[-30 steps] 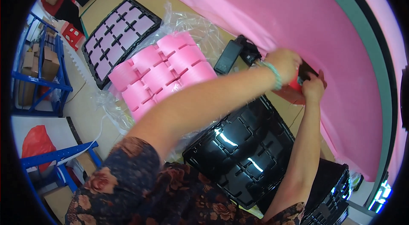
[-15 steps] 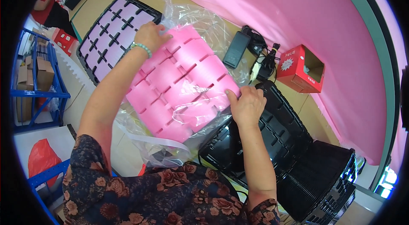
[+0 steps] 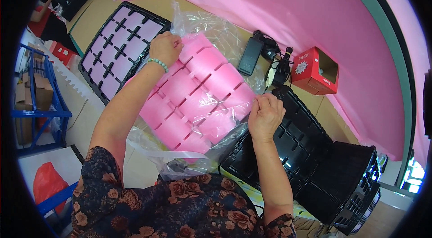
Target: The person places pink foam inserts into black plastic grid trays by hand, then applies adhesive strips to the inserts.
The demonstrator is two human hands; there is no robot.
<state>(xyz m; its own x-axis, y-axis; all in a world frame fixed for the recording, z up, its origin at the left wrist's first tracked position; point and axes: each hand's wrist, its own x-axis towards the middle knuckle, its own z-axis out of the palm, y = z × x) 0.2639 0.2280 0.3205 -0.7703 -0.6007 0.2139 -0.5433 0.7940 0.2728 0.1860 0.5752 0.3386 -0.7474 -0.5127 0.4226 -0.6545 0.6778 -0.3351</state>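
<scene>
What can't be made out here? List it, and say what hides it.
All in the head view:
Whether the left hand and right hand pinch pink foam or clear plastic: the hands themselves hide it.
Most of the red box's inside: walls and shadow hide it.
What the far co-worker is doing: too small, at the dark rim.

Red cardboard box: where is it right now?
In the head view, right of centre: the red cardboard box stands beyond the right hand, just right of the bundled black cable.
</scene>
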